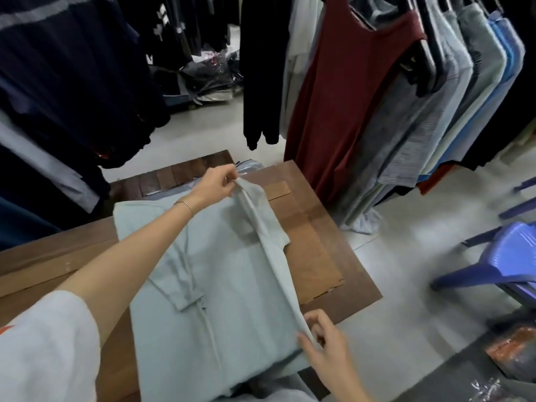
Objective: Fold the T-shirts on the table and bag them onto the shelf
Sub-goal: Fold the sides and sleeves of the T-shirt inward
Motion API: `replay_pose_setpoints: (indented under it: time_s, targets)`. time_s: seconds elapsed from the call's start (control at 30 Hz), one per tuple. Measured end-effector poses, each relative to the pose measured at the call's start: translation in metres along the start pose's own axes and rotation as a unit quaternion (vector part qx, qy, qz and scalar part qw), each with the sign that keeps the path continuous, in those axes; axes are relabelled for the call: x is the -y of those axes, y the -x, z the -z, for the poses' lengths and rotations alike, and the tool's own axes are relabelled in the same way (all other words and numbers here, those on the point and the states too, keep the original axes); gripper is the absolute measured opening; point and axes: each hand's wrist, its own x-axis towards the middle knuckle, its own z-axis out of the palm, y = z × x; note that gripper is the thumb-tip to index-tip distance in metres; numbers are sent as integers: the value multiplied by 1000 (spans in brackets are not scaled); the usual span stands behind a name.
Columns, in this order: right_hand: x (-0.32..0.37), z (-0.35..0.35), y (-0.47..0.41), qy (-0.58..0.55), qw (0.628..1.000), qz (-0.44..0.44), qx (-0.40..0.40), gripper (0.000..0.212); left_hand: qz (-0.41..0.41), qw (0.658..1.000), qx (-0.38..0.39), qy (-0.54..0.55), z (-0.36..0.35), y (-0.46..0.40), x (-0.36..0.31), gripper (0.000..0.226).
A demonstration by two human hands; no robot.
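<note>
A pale grey-green T-shirt lies spread on the wooden table, one sleeve folded in on its left side. My left hand pinches the shirt's right edge at the far end, near the shoulder. My right hand pinches the same edge at the near end. Between the two hands the right side of the shirt is lifted off the table in a taut ridge. Clear plastic bags lie at the table's far edge, partly hidden behind my left hand.
Racks of hanging clothes crowd the table: dark garments at left, a maroon dress and grey and blue shirts at right. A blue plastic stool stands on the floor to the right. Bagged garments lie at lower right.
</note>
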Motion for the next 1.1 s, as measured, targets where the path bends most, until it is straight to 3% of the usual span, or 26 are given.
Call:
replay_pose_setpoints:
  time_s: [0.1,0.27,0.4,0.53,0.6,0.7,0.77,0.87,1.0,1.1]
  targets:
    - [22,-18,10,-17,999,35,-18,12,21,993,-90,76,27,25,13,15]
    - [32,-59,21,36,998,41,38,16,112,984,-117,69,45,79,49,23]
    - [37,-84,31,68,996,48,35,16,178,960,-158,151,54,101,68,22]
    - [31,-103,37,123,989,38,68,12,254,950,-164,81,48,132,94,28]
    - [31,-110,42,127,989,38,57,15,221,961,-166,14,42,148,96,34]
    - [30,-119,50,134,990,39,34,16,87,983,-151,-50,23,169,79,35]
    - [30,-125,54,139,990,32,19,16,-71,992,-59,-83,9,178,65,38]
    - [29,-133,58,140,990,18,-13,14,-232,953,116,-157,-10,187,47,38]
    - [31,-140,63,125,991,7,-43,12,-249,899,249,-260,-21,196,29,33]
    - [40,-142,70,103,989,39,-97,14,-275,894,201,-290,-17,199,23,20]
